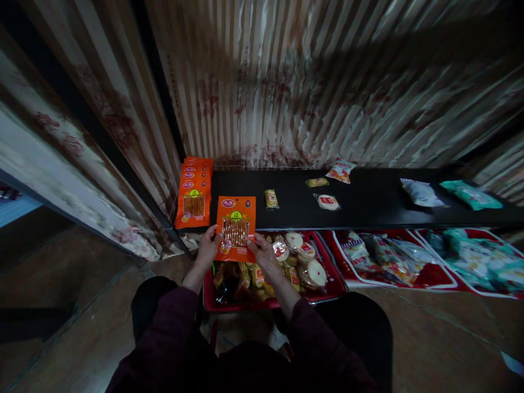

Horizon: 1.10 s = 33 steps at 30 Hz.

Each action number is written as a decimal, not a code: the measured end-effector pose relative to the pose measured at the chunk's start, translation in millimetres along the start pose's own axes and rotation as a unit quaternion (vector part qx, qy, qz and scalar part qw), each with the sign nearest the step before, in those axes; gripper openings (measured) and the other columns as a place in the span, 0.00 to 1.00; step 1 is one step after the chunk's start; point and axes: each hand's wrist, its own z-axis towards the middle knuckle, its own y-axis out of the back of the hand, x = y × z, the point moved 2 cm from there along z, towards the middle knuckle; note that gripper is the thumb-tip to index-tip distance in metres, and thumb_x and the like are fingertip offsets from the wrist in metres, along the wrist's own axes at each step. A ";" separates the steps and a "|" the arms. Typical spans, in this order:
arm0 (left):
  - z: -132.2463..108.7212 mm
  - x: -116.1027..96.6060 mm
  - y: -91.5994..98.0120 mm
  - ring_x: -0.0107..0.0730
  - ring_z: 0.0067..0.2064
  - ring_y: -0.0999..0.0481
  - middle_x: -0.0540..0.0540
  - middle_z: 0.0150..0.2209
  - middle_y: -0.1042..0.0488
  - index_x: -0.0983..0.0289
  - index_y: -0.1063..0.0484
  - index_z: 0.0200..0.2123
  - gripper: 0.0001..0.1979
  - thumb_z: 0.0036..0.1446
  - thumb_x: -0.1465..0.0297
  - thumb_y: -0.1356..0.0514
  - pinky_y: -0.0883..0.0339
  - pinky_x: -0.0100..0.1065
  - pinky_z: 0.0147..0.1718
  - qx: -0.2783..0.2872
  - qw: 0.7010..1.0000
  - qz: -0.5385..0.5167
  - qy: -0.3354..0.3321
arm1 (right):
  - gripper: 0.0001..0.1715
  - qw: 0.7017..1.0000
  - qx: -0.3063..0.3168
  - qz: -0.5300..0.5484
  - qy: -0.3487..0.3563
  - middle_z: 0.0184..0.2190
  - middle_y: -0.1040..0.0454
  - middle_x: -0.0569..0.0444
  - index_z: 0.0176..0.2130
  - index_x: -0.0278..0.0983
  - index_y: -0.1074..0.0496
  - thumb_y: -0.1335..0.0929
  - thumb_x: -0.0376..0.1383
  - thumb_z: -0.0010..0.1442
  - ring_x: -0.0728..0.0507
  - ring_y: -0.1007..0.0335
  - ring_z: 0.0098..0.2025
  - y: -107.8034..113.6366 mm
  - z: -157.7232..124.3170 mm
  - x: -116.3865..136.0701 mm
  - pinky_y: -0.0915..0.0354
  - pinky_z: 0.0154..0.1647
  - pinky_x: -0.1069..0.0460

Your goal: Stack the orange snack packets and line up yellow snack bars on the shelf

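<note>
An orange snack packet point(236, 229) with a clear window showing brown strips is held upright between my two hands. My left hand point(208, 250) pinches its lower left edge, and my right hand point(264, 252) grips its lower right edge. The packet is above the near edge of the black shelf point(286, 215) and the red basket point(335, 284) in front of me. Left of it, several matching orange packets point(194, 191) lie overlapped in a row on the shelf. Part of the basket's contents is hidden behind my hands and the packet.
Small wrapped snacks lie on the shelf, including a yellow packet point(271, 199), a round white one point(327, 202), a grey bag point(421, 192) and a green bag point(470, 195). Two more red baskets of bags stand to the right. A dark post point(164, 93) rises at the shelf's left end.
</note>
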 end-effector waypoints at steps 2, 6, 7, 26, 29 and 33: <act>6.9 -3.8 5.3 0.32 0.37 0.27 0.51 0.35 0.23 0.62 0.27 0.37 0.13 0.44 0.71 0.36 0.35 0.33 0.42 -0.008 1.000 0.013 -0.012 | 0.21 1.000 0.009 -0.001 0.006 0.37 0.21 0.52 0.41 0.38 0.26 0.32 0.48 0.50 0.41 0.25 0.38 -7.2 7.0 -0.2 0.30 0.44 0.45; 19.9 -10.9 16.6 0.31 0.33 0.28 0.49 0.30 0.26 0.61 0.27 0.34 0.08 0.47 0.69 0.38 0.36 0.31 0.38 -0.023 0.995 0.083 -0.056 | 0.18 1.000 0.027 -0.004 0.003 0.37 0.21 0.54 0.41 0.39 0.26 0.33 0.44 0.51 0.42 0.25 0.38 -21.5 19.7 0.6 0.30 0.44 0.46; 23.0 -13.0 19.2 0.31 0.33 0.29 0.49 0.28 0.27 0.61 0.27 0.33 0.07 0.47 0.69 0.39 0.36 0.31 0.37 -0.030 0.992 0.101 -0.072 | 0.18 1.000 0.030 -0.007 0.003 0.37 0.21 0.54 0.41 0.39 0.26 0.34 0.44 0.51 0.42 0.25 0.38 -24.9 23.3 0.6 0.30 0.43 0.46; 79.7 -48.3 55.6 0.34 0.42 0.25 0.55 0.42 0.23 0.63 0.32 0.52 0.19 0.57 0.71 0.48 0.35 0.35 0.46 -0.138 0.903 0.391 -0.109 | 0.17 0.994 0.048 -0.083 0.061 0.37 0.22 0.54 0.40 0.37 0.27 0.36 0.39 0.51 0.43 0.26 0.41 -84.7 105.3 -10.7 0.31 0.44 0.48; 82.7 -51.6 60.9 0.36 0.45 0.24 0.60 0.45 0.23 0.66 0.35 0.56 0.22 0.59 0.69 0.49 0.34 0.36 0.48 -0.168 0.873 0.450 -0.088 | 0.16 0.991 0.051 -0.106 0.060 0.37 0.22 0.55 0.40 0.38 0.26 0.36 0.38 0.51 0.43 0.27 0.40 -96.5 114.3 -15.7 0.31 0.44 0.48; 86.7 -58.6 62.8 0.38 0.49 0.25 0.63 0.49 0.25 0.67 0.37 0.58 0.23 0.59 0.71 0.49 0.34 0.36 0.49 -0.180 0.851 0.487 -0.084 | 0.17 0.990 0.052 -0.120 0.057 0.37 0.22 0.55 0.41 0.38 0.27 0.37 0.37 0.53 0.44 0.26 0.40 -107.7 121.7 -19.5 0.31 0.44 0.49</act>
